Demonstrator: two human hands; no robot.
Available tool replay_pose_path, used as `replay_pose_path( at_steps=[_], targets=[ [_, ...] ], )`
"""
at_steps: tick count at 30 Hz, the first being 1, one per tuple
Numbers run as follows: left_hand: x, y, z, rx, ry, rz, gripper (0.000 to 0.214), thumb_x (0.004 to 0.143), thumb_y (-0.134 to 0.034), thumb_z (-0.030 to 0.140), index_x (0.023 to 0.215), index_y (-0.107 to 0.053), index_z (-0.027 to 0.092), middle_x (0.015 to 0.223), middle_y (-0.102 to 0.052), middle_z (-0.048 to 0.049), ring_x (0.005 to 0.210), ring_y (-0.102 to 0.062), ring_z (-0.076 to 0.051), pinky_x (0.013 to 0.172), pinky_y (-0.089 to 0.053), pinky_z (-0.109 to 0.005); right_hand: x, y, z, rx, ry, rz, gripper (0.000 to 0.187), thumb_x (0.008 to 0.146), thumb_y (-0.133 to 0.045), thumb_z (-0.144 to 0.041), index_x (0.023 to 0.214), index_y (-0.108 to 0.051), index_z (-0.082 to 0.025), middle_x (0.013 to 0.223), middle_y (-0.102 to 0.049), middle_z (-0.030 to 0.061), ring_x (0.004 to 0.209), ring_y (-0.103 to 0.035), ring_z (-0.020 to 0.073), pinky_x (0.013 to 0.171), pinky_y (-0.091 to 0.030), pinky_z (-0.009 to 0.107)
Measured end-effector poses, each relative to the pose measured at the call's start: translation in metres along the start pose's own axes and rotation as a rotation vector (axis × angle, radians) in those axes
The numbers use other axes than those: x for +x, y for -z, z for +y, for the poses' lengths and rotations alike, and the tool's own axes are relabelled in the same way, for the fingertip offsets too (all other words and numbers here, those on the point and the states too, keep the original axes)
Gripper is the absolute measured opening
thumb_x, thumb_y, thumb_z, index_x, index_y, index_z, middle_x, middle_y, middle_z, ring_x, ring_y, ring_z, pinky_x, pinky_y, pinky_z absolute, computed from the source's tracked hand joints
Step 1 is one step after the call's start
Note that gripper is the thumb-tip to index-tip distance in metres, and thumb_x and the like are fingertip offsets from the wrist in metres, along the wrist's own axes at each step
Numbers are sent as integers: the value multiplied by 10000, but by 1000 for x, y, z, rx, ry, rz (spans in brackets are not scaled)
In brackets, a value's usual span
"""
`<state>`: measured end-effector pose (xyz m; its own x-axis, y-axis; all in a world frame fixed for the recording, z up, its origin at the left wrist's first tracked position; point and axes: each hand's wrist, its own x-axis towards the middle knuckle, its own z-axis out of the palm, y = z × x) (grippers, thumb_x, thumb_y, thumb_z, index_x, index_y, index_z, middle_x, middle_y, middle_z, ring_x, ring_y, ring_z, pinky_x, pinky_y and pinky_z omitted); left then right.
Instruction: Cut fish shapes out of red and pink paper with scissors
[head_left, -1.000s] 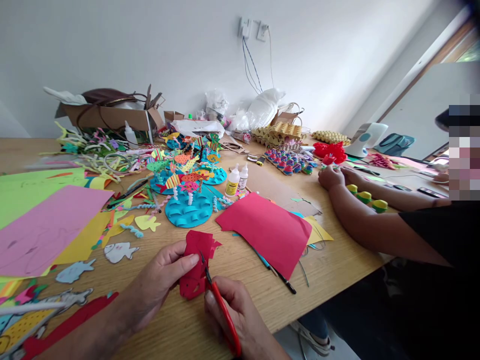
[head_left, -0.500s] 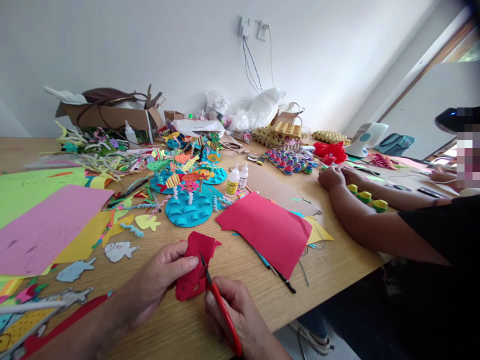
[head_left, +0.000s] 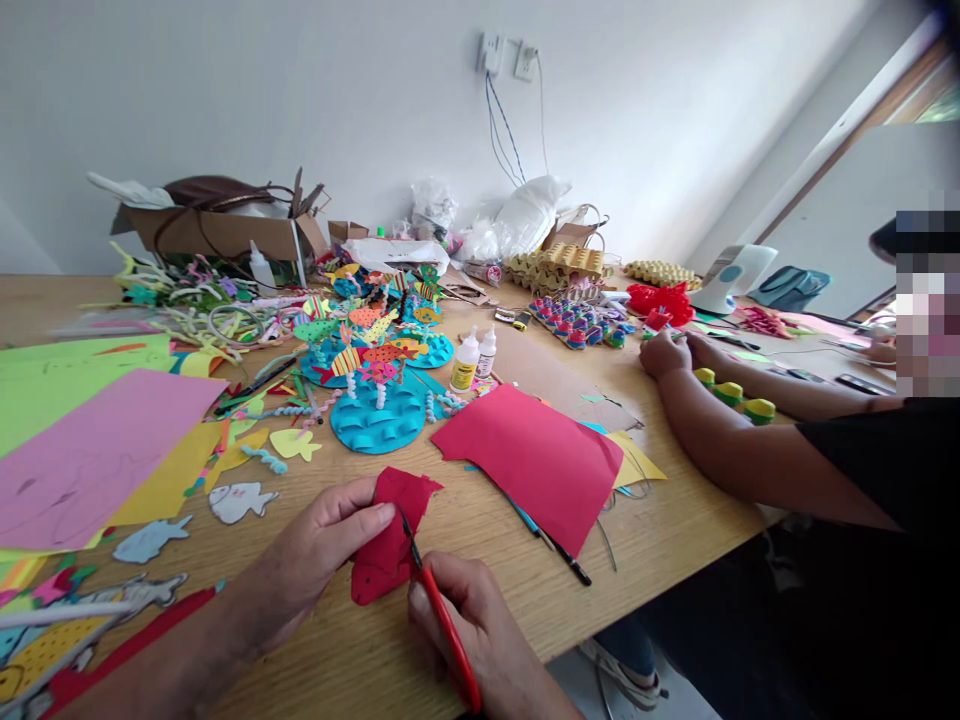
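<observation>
Loc: red paper cutout [head_left: 390,550] just nearer than blue disc [head_left: 377,420]. Grip: left hand [head_left: 319,555] pinches its left edge; right hand [head_left: 484,640] closed on red scissors [head_left: 439,600], blades at its right edge. Light, floppy, probably tears easy: pinch close to cut line.

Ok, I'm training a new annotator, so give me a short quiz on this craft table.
1. True or false: the left hand holds the scissors.
2. The piece in the left hand is: A blue, B red, C yellow.
3. How many glue bottles stand beyond the red sheet?
Key: 1 false, the right hand holds them; 2 B; 3 two.
</observation>
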<state>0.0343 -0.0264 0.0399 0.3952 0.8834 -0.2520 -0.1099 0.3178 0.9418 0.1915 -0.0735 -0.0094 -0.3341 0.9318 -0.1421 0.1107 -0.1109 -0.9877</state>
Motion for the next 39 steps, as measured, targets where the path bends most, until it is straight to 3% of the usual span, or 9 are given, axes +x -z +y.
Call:
replay_pose_path(
  at_steps=[14,19,33,39],
  targets=[
    [-1,4,3,8,27,-42,169,734,-649,334,782,-698,180,631,-627,10,561,-482,-109,539,-388,-191,-1,0,-2,-4,27,-7,315,829,-461,-330,570,-367,-177,540,-276,-57,492,-242,68,436,-190,203],
    [1,7,4,59,6,-25,220,738,-636,347,890,-688,196,701,-652,6,648,-528,-139,609,-413,-220,0,0,-1,-22,55,2,305,818,-473,-301,564,-361,-175,532,-285,-60,488,-248,66,428,-195,195],
    [0,5,0,111,-28,-38,180,748,-615,353,763,-688,189,649,-649,15,582,-499,-118,549,-385,-209,0,1,-2,-33,51,5,299,821,-453,-309,566,-377,-174,530,-276,-57,487,-254,69,431,-193,200],
    [1,6,2,76,-6,-14,187,711,-654,358,799,-689,198,708,-675,6,654,-548,-142,609,-418,-218,-1,1,-1,-28,58,-14,337,843,-457,-356,574,-368,-173,546,-281,-56,489,-254,65,436,-195,200]
  ],
)
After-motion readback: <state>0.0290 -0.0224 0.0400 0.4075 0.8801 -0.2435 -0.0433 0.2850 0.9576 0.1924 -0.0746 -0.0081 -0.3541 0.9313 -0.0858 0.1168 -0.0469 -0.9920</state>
